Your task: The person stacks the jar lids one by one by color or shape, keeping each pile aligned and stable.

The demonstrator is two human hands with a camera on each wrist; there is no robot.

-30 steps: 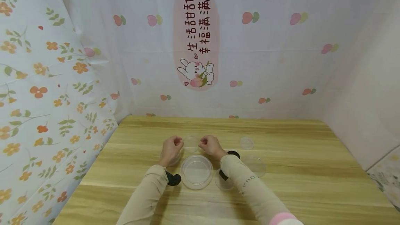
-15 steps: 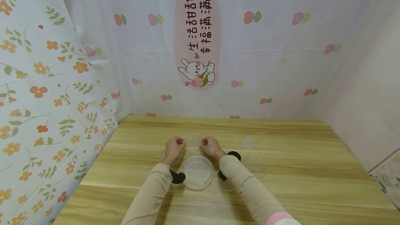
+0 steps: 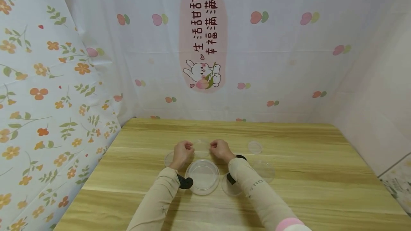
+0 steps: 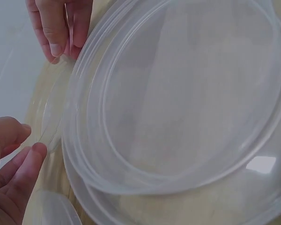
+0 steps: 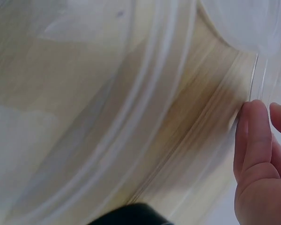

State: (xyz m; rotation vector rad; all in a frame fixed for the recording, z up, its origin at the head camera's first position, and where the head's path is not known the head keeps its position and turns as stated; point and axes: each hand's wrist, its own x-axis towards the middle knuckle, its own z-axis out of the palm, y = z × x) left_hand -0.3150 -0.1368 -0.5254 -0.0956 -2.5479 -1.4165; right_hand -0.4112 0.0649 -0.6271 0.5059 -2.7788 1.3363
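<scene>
A thin, clear, round plastic lid (image 3: 201,148) is held between both hands at its opposite edges, just behind the middle of the table. At its left edge my left hand (image 3: 183,152) pinches the rim with thumb and fingertips. My right hand (image 3: 221,150) pinches the right edge, its fingers together. In the left wrist view the same lid (image 4: 56,110) appears nearly edge-on between the hands. Close in front lies a larger clear round lid (image 3: 203,176) with a raised rim, overlapping another beneath it. Part of the held lid's rim is hidden by the fingers.
Another clear lid (image 3: 168,159) lies partly behind my left hand. One more (image 3: 230,188) sits under my right forearm, with a larger lid (image 3: 264,171) to its right. The smallest lid (image 3: 255,147) is farther back. A printed cloth (image 3: 289,63) hangs behind the table.
Both hands have shifted slightly to the right together with the lid between them, uncovering more of the lid at the left. The other lids look unmoved.
</scene>
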